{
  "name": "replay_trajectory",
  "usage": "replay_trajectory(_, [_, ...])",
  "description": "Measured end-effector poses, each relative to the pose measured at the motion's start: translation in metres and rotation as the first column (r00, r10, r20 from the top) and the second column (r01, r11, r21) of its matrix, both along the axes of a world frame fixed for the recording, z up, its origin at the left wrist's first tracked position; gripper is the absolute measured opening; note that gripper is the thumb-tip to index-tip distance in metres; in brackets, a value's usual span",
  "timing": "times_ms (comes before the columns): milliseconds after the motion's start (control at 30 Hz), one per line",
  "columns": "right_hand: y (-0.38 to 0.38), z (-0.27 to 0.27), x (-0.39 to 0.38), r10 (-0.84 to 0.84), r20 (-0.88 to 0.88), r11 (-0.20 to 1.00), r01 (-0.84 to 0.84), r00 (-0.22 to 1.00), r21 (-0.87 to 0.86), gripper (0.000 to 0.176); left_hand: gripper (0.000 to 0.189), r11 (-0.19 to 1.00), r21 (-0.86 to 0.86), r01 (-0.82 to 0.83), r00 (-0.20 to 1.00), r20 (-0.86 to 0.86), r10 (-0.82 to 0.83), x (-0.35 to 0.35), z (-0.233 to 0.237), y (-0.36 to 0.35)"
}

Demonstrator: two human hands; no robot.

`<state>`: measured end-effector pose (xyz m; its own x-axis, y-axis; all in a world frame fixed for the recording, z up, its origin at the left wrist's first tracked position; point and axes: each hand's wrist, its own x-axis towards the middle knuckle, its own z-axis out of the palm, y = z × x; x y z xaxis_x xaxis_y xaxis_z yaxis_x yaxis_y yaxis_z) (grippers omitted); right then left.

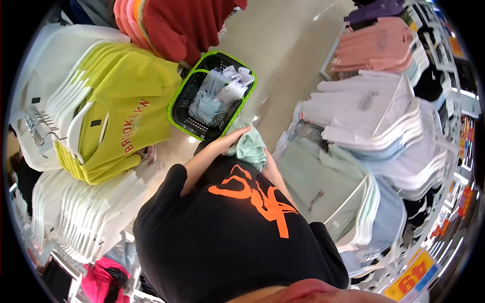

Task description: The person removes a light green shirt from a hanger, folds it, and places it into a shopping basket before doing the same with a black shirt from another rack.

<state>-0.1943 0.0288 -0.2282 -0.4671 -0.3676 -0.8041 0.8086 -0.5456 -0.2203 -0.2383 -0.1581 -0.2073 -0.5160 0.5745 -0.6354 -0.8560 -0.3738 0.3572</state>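
Observation:
A bunched mint green garment (251,147) hangs in folds in front of my body, between my two hands. My left hand (242,133) lies at its upper left side, closed on the cloth. On the opposite side my right hand (268,160) grips the edge, its fingers mostly hidden by the fabric. Just beyond the garment stands a black shopping basket with a bright green rim (171,108). Inside it lie a crumpled light blue garment (208,103) and a white-lilac garment (236,83).
To the left hang yellow-green shirts (136,96), white garments (86,212) and red shirts (187,25). Pale green shirts (318,177), lilac shirts (358,108) and pink shirts (374,45) hang along the right rack. A price sign (411,275) is at lower right. Tiled floor (288,45) runs between.

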Motion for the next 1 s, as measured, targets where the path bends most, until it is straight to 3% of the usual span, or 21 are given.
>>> replay_trajectory(100, [-0.005, -0.007, -0.049, 0.049, -0.004, 0.998, -0.049, 0.999, -0.035, 0.036, 0.054, 0.993, -0.115, -0.038, 0.962, -0.272, 0.006, 0.0, -0.018, -0.018])
replay_trajectory(200, [-0.02, -0.005, -0.098, 0.175, -0.096, 0.974, -0.187, 0.98, -0.13, 0.035, 0.052, 0.934, -0.285, -0.215, 0.845, -0.534, 0.031, 0.001, -0.015, -0.024])
replay_trajectory(233, [-0.033, 0.009, -0.114, 0.182, -0.016, 0.977, -0.183, 0.983, -0.111, 0.034, 0.052, 0.925, -0.258, -0.28, 0.847, -0.52, 0.112, -0.007, 0.005, -0.028])
replay_trajectory(333, [-0.054, 0.004, -0.149, 0.201, -0.042, 0.959, -0.205, 0.979, -0.195, 0.035, 0.043, 0.825, -0.429, -0.368, 0.801, -0.597, 0.047, -0.025, 0.0, -0.038])
replay_trajectory(367, [-0.061, 0.0, -0.161, 0.247, -0.078, 0.932, -0.259, 0.966, -0.255, 0.035, 0.037, 0.742, -0.431, -0.513, 0.719, -0.688, 0.097, -0.032, -0.011, -0.04])
replay_trajectory(533, [-0.11, -0.038, -0.219, 0.274, -0.077, 0.905, -0.284, 0.959, -0.315, 0.034, 0.045, 0.564, -0.617, -0.548, 0.721, -0.691, -0.055, -0.09, -0.019, -0.081])
replay_trajectory(567, [-0.121, -0.045, -0.232, 0.294, -0.074, 0.893, -0.302, 0.953, -0.333, 0.034, 0.047, 0.56, -0.62, -0.549, 0.745, -0.667, -0.008, -0.101, -0.021, -0.09])
replay_trajectory(667, [-0.154, -0.074, -0.269, 0.378, -0.043, 0.866, -0.37, 0.925, -0.338, 0.033, 0.048, 0.415, -0.752, -0.512, 0.787, -0.604, -0.123, -0.132, -0.057, -0.118])
replay_trajectory(700, [-0.164, -0.083, -0.283, 0.41, -0.05, 0.839, -0.398, 0.911, -0.371, 0.033, 0.045, 0.375, -0.718, -0.586, 0.737, -0.665, -0.121, -0.143, -0.066, -0.125])
replay_trajectory(733, [-0.174, -0.093, -0.292, 0.435, -0.051, 0.814, -0.417, 0.899, -0.404, 0.033, 0.046, 0.366, -0.754, -0.546, 0.78, -0.617, -0.106, -0.151, -0.077, -0.133])
replay_trajectory(767, [-0.182, -0.104, -0.302, 0.483, -0.089, 0.803, -0.482, 0.871, -0.35, 0.033, 0.047, 0.36, -0.788, -0.5, 0.821, -0.563, -0.092, -0.159, -0.089, -0.139])
replay_trajectory(867, [-0.202, -0.154, -0.318, 0.398, -0.001, 0.871, -0.378, 0.917, -0.314, 0.032, 0.057, 0.24, -0.894, -0.378, 0.909, -0.408, -0.089, -0.184, -0.148, -0.156])
replay_trajectory(933, [-0.206, -0.214, -0.326, 0.365, 0.042, 0.931, -0.365, 0.93, -0.011, 0.047, 0.062, 0.124, -0.933, -0.337, 0.935, -0.347, -0.069, -0.2, -0.189, -0.16])
replay_trajectory(967, [-0.204, -0.239, -0.329, 0.377, 0.047, 0.909, -0.379, 0.925, 0.173, 0.05, 0.065, 0.163, -0.918, -0.361, 0.925, -0.375, -0.061, -0.206, -0.205, -0.163])
replay_trajectory(1000, [-0.202, -0.253, -0.33, 0.391, 0.055, 0.854, -0.384, 0.919, 0.351, 0.054, 0.065, 0.103, -0.906, -0.411, 0.904, -0.42, -0.079, -0.205, -0.228, -0.163])
